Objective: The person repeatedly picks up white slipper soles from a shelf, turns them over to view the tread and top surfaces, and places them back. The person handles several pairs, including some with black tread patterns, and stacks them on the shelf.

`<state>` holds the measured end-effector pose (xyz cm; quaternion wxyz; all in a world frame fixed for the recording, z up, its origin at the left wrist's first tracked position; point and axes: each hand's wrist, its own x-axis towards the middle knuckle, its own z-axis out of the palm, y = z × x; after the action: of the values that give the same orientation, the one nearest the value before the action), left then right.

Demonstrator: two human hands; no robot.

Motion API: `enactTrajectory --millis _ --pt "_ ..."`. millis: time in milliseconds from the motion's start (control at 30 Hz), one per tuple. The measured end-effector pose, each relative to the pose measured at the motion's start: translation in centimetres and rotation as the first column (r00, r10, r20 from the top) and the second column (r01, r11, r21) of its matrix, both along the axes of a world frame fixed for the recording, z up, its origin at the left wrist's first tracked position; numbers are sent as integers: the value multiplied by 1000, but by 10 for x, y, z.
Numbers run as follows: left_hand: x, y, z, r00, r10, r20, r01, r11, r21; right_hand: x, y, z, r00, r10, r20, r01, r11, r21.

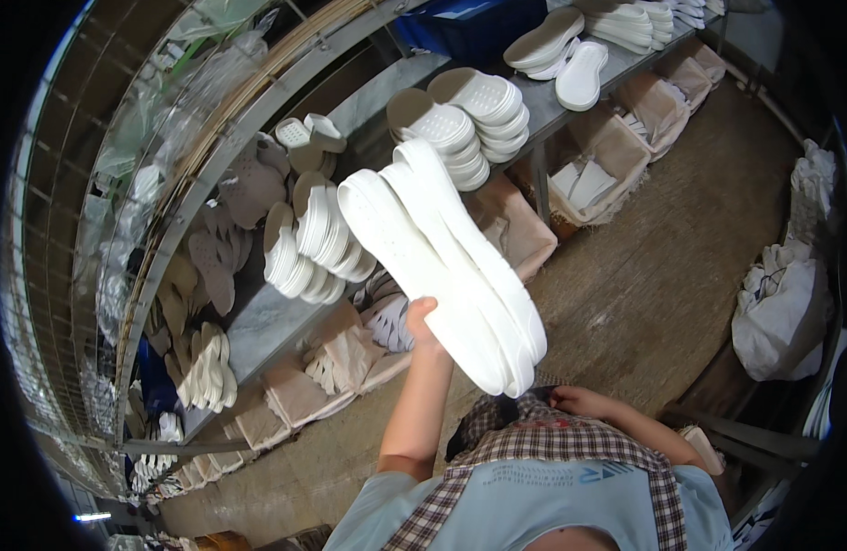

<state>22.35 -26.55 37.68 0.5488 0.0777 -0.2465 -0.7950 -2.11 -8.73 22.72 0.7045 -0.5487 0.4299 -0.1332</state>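
At the far left a wire mesh wall (65, 275) stands behind a long grey metal shelf (258, 321). On the left part of this shelf lie flat beige insoles (223, 266) and a small row of pale soles (207, 367) standing on edge. Under the shelf, open cardboard boxes (304, 390) sit on the floor, with more soles inside them.

A little more to the right, on the same shelf, a stack of white soles (318, 243) leans sideways, and behind it two taller stacks of white soles (465, 124) stand side by side.

In the middle, the left hand (423, 321) is raised in front of the shelf. It grips a bundle of long white shoe soles (442, 266) near the lower end, with the thumb on the near face; the other fingers are hidden behind the bundle. The bundle is held in the air, tilted, its upper end toward the shelf and its lower end close to the person's checkered shirt (552, 441).

The right hand (579, 401) is low, near the waist and just below the bundle. It seems loosely curled, but I cannot tell if it holds something.

On the right, the brown floor (653, 275) is seen, and at the far right white bags (781, 317) lie against the wall.
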Motion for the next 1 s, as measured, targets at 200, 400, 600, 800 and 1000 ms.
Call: enactTrajectory --millis 200,400,600,800,1000 --pt "7 33 8 1000 14 -22 -14 1000 -12 15 -2 18 727 417 -545 -511 859 -24" --pt "21 47 3 997 -70 25 69 997 20 22 -35 86 977 -102 -189 65 980 -191" --pt "24 67 -19 974 -161 161 155 987 53 62 -74 159 524 -382 761 469 876 117" --pt "47 90 -28 917 17 398 -79 987 141 100 -65 153 471 -495 730 477 839 261" --pt "45 95 -58 997 -75 13 65 930 361 105 -57 144 500 -590 635 483 798 361"
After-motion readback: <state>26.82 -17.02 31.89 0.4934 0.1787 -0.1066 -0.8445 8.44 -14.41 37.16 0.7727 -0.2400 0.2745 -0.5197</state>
